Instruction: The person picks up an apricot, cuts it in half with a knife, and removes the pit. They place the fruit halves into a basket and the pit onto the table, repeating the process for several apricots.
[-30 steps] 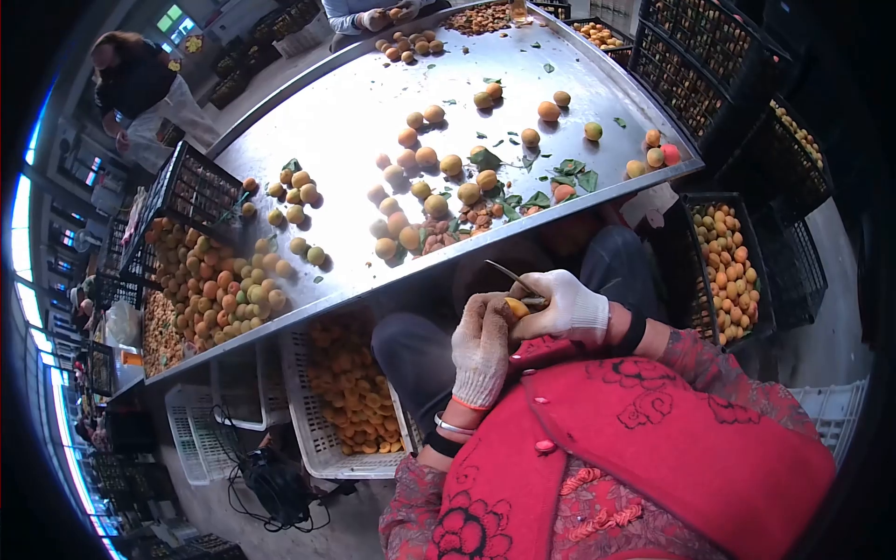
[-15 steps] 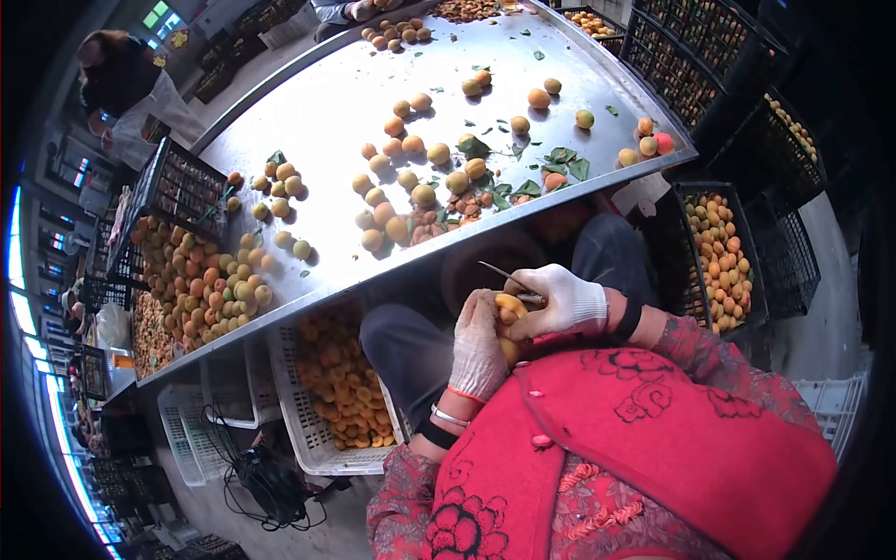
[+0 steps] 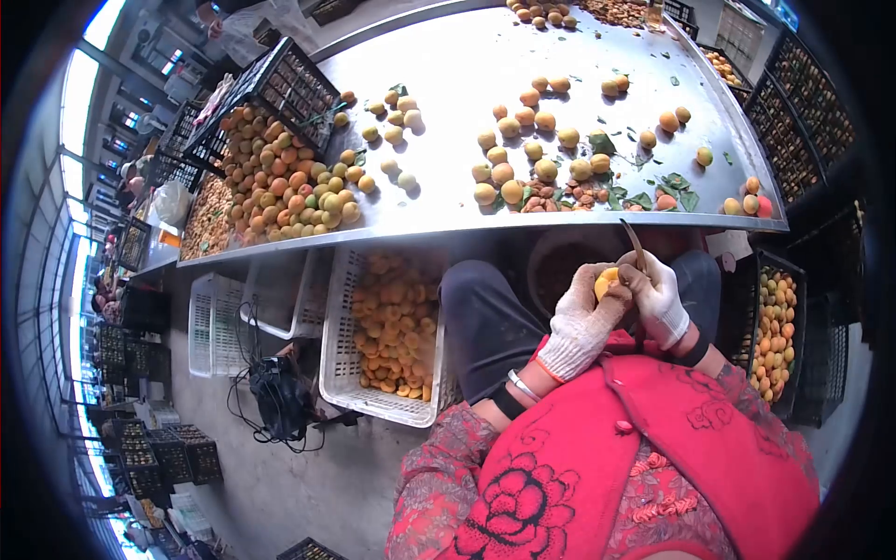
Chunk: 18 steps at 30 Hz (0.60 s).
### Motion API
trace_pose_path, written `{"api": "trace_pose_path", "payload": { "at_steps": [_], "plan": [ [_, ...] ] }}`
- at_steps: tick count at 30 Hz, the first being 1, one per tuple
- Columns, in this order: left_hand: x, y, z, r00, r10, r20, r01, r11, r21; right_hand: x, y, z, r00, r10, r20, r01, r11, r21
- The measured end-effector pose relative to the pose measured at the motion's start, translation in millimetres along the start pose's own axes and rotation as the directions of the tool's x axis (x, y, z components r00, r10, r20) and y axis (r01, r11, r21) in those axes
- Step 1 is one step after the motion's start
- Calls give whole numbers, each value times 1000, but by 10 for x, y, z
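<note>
In front of my red vest, my left hand [image 3: 583, 322], in a white knit glove, is closed round a yellow-orange apricot [image 3: 606, 282]. My right hand [image 3: 657, 294], gloved too, grips a knife [image 3: 635, 245] whose thin curved blade points up toward the table edge. The two hands touch at the fruit. Beyond them, whole apricots [image 3: 545, 170], green leaves [image 3: 679, 189] and a small heap of brown pits [image 3: 560, 197] lie on the metal table [image 3: 429, 207].
A tipped black crate [image 3: 289, 89] stands by piled apricots [image 3: 280, 182] on the table's left. Below, a white crate [image 3: 338, 350] holds apricot pieces. A filled black crate [image 3: 773, 331] is at right. A bucket [image 3: 551, 271] sits between my knees. Black cables lie on the floor.
The view has swung left and down, so the table and crates sit higher or farther right. My hands stay together at the fruit, and the knife blade now points more upright.
</note>
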State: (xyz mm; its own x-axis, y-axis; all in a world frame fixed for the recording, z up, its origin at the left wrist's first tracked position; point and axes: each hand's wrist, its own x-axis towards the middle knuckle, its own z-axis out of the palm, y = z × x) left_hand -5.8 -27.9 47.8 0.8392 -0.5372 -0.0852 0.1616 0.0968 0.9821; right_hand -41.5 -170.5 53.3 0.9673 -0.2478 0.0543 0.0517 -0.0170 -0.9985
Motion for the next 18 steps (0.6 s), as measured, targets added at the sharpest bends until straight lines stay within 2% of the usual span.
{"api": "trace_pose_path", "payload": {
  "at_steps": [2,3,4,6,8,10,12,16,17,18],
  "plan": [
    [-31,106,-16,999,28,18,-31,989,142,-42,-104,-8,996,87,3,-87,993,78],
    [1,-86,1,1000,8,17,-7,999,-49,-49,-70,-12,999,29,-13,-29,999,40],
    [-26,37,19,1000,21,19,-20,999,-38,-63,-31,-12,999,-22,-27,22,1000,-2],
    [-41,-17,-8,995,99,23,-100,994,50,-96,-137,-19,984,175,10,-175,977,123],
    [-40,-20,-21,991,128,34,-131,984,117,-73,-106,-7,993,110,46,-116,979,166],
    [-50,-28,-41,994,99,43,-104,985,137,-64,-2,-7,991,125,49,-132,976,172],
    [-14,-20,-57,997,63,40,-69,983,170,-21,86,-17,991,108,73,-125,947,295],
    [9,-2,-61,994,104,43,-110,976,189,-17,99,-15,990,115,79,-135,937,321],
    [0,23,-62,994,87,69,-92,993,72,-30,91,1,990,117,79,-136,936,324],
    [-10,27,-51,993,71,97,-66,997,-47,-57,63,11,978,193,78,-209,893,398]
  ]
}}
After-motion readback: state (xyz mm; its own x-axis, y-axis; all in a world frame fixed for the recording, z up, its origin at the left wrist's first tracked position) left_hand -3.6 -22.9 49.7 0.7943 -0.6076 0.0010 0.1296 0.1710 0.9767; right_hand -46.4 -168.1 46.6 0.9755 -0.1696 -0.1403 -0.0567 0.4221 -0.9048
